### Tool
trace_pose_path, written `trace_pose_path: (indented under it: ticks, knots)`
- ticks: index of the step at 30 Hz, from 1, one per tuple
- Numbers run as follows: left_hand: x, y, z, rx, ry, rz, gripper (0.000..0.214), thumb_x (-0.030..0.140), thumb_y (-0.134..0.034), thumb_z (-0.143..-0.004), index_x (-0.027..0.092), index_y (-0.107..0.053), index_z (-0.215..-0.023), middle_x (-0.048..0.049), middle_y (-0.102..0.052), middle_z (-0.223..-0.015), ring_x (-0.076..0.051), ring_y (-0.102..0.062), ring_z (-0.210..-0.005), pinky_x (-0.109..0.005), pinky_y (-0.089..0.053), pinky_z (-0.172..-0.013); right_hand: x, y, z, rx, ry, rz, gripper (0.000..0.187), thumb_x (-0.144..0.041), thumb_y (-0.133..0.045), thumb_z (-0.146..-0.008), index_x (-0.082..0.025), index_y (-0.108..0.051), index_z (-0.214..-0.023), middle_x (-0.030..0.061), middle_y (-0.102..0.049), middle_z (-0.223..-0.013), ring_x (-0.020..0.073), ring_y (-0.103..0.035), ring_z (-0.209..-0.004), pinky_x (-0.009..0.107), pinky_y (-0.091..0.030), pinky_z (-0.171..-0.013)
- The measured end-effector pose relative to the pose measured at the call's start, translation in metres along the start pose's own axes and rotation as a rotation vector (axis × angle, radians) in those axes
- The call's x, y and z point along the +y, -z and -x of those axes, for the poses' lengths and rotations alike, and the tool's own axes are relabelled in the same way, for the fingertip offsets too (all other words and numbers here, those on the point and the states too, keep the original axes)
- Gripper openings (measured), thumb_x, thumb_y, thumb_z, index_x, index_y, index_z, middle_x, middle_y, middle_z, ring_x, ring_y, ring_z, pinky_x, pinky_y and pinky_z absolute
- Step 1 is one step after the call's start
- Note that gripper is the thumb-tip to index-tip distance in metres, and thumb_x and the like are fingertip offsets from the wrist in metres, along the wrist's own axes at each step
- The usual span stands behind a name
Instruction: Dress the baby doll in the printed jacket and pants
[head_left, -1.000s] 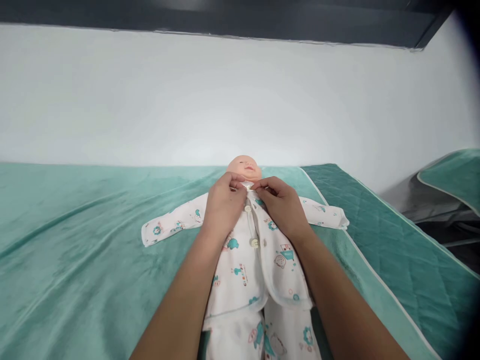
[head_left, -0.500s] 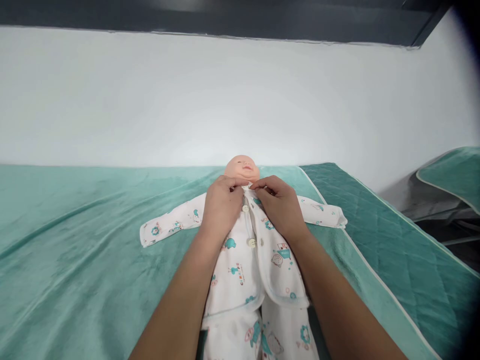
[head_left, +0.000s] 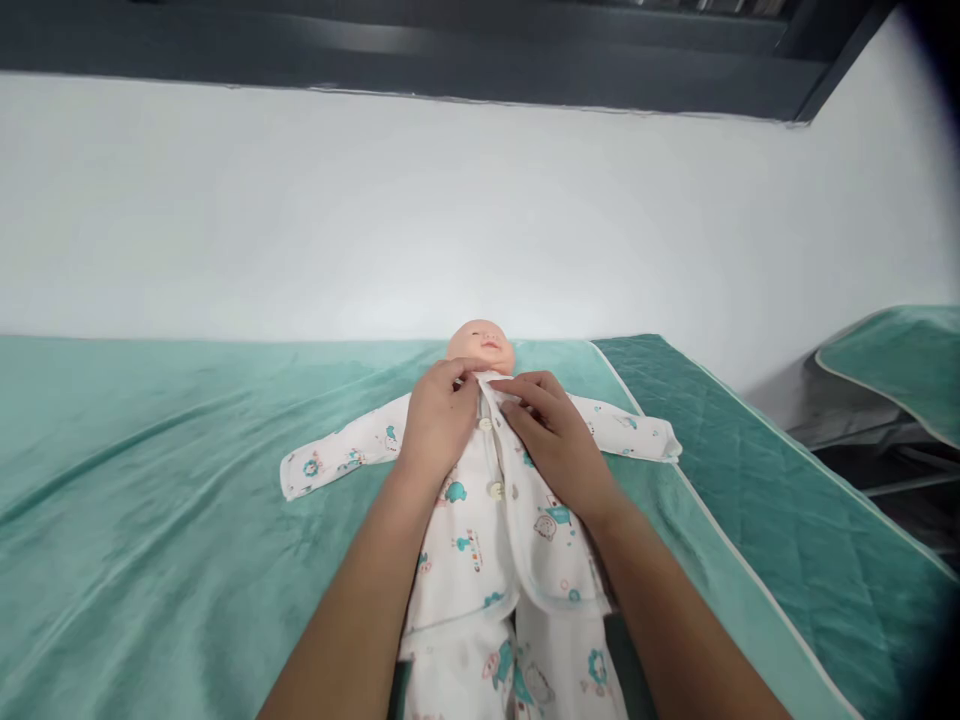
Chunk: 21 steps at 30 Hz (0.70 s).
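A baby doll [head_left: 484, 344] lies on its back, its head toward the wall. It wears a white baby jacket [head_left: 459, 580] printed with small animals, over matching trousers [head_left: 454, 675]. My left hand [head_left: 441, 412] pinches the jacket's collar edge just below the chin. Opposite it, my right hand [head_left: 553, 432] has bent fingers on the other front edge near the neck, thumb slightly below the forefinger. Down the left front run pale buttons, an upper button [head_left: 485, 424] and a lower button [head_left: 496, 490], both outside their holes. Fingers hide the top fastening.
A green blanket [head_left: 187, 560] with soft folds lies under the doll. To the right is a darker quilted cover [head_left: 772, 500]. The white wall [head_left: 375, 220] rises behind, below a dark frame [head_left: 450, 60]. Another green-covered piece [head_left: 900, 350] stands at far right.
The view has tilted up slightly. My right fingers have shifted and loosened a little at the collar, and the two front edges overlap differently at the neck. My left hand stays at the collar.
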<state>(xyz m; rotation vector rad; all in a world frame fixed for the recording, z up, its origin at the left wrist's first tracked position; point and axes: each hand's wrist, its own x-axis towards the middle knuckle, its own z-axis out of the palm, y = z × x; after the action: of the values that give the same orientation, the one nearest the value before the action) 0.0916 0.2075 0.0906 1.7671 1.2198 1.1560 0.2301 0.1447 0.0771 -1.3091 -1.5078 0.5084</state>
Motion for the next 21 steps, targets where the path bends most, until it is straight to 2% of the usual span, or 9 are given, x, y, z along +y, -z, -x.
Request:
trace_pose_path:
  ticks: [3, 6, 9, 13, 17, 21]
  knots:
    - [0.003, 0.002, 0.002, 0.015, -0.003, -0.016, 0.027, 0.023, -0.050, -0.085, 0.024, -0.072, -0.100, -0.0012, -0.072, -0.102, -0.017, -0.064, -0.089, -0.031, -0.046, -0.083, -0.009, 0.004, 0.015, 0.135, 0.052, 0.038, 0.017, -0.025, -0.050, -0.095, -0.024, -0.067, -0.098, 0.0023, -0.060, -0.100, 0.0154, -0.056, -0.087, 0.030, -0.044, -0.077]
    - [0.010, 0.012, 0.005, -0.007, 0.028, -0.017, 0.020, 0.026, -0.054, -0.083, 0.023, -0.069, -0.096, 0.0004, -0.069, -0.089, -0.015, -0.061, -0.078, -0.027, -0.045, -0.071, -0.020, 0.005, 0.027, 0.057, 0.059, 0.126, 0.015, -0.031, -0.053, -0.095, -0.022, -0.060, -0.085, 0.0013, -0.059, -0.087, 0.0151, -0.053, -0.076, 0.031, -0.042, -0.071]
    - [0.020, 0.031, 0.009, -0.168, 0.064, -0.051, 0.017, 0.035, -0.056, -0.084, 0.021, -0.066, -0.083, 0.0018, -0.062, -0.073, -0.013, -0.054, -0.064, -0.024, -0.040, -0.059, -0.027, 0.003, 0.032, -0.032, 0.022, 0.212, 0.016, -0.037, -0.062, -0.089, -0.022, -0.057, -0.088, 0.0018, -0.059, -0.087, 0.0169, -0.054, -0.077, 0.032, -0.041, -0.070]
    - [0.031, 0.054, 0.013, -0.408, 0.089, -0.126, 0.024, 0.041, -0.058, -0.083, 0.021, -0.067, -0.075, 0.0019, -0.058, -0.061, -0.013, -0.050, -0.055, -0.024, -0.036, -0.051, -0.027, 0.002, 0.031, -0.031, -0.026, 0.229, 0.010, -0.032, -0.060, -0.088, -0.023, -0.054, -0.088, 0.0018, -0.061, -0.087, 0.0175, -0.054, -0.076, 0.032, -0.041, -0.069]
    - [0.038, 0.060, 0.016, -0.495, 0.073, -0.151, 0.021, 0.041, -0.063, -0.078, 0.022, -0.072, -0.078, -0.0003, -0.063, -0.061, -0.015, -0.056, -0.056, -0.025, -0.037, -0.049, -0.022, 0.003, 0.028, -0.017, -0.064, 0.155, 0.007, -0.028, -0.055, -0.089, -0.023, -0.055, -0.084, -0.0004, -0.061, -0.082, 0.0158, -0.053, -0.072, 0.030, -0.039, -0.067]
    - [0.041, 0.055, 0.018, -0.506, 0.076, -0.164, 0.021, 0.041, -0.063, -0.078, 0.022, -0.073, -0.077, -0.0001, -0.062, -0.058, -0.015, -0.056, -0.054, -0.024, -0.038, -0.049, -0.018, 0.006, 0.026, -0.019, -0.139, -0.014, 0.011, -0.030, -0.056, -0.089, -0.023, -0.059, -0.082, -0.0032, -0.057, -0.073, 0.0137, -0.049, -0.066, 0.027, -0.038, -0.062]
